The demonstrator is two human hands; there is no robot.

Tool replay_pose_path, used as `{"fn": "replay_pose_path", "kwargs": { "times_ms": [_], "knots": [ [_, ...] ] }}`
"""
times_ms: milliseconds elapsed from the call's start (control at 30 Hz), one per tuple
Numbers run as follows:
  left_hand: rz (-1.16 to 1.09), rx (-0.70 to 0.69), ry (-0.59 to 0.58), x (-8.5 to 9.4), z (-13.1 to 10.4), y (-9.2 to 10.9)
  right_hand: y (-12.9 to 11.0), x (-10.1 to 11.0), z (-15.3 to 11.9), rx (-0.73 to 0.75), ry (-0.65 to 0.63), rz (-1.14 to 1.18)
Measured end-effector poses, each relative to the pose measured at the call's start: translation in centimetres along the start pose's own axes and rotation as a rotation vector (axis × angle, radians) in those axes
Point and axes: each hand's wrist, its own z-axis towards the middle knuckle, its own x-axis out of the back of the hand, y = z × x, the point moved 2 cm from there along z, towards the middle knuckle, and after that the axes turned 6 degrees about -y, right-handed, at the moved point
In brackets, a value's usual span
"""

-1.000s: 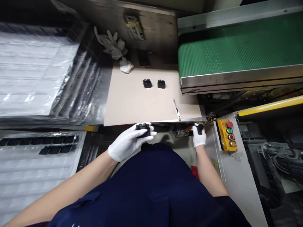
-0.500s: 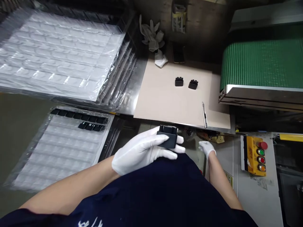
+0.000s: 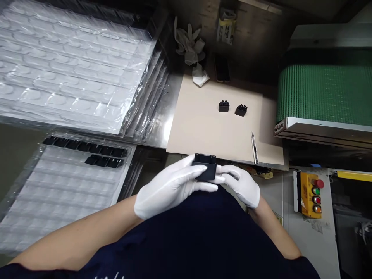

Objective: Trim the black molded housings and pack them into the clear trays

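Note:
In my white-gloved left hand point(image 3: 174, 182) is a black plastic housing point(image 3: 205, 170) with a notched top, gripped with the thumb across its front face and the fingers behind. My right hand point(image 3: 240, 184), also gloved, is at the housing's right edge, its fingers bent and closed against that side; the fingertips are partly hidden. Beyond them, two similar black plastic pieces point(image 3: 224, 106) stand apart on a beige sheet point(image 3: 197, 124). A utility knife point(image 3: 254, 147) lies near the sheet's front edge.
Stacked clear plastic trays point(image 3: 72, 69) stand at the left; a lower tray point(image 3: 69, 186) holds several black parts. A green conveyor belt point(image 3: 325, 93) sits at the right, above a yellow control box point(image 3: 310, 195). Crumpled gloves point(image 3: 190, 44) and a phone point(image 3: 222, 69) lie at the back.
My right hand has come up and left from low beside my body to the housing's right edge. My left hand still holds the housing. The view has shifted slightly.

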Motion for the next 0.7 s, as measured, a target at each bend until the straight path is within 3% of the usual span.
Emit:
{"fn": "replay_pose_path", "kwargs": {
  "times_ms": [200, 700],
  "knots": [
    [0.051, -0.049, 0.007, 1.6, -0.3, 1.7, -2.9, -1.6, 2.0, 0.112, 0.072, 0.057],
    [-0.011, -0.064, -0.026, 6.4, -1.2, 6.8, -6.6, -4.9, 7.6, 0.057, 0.040, 0.003]
  ]
}}
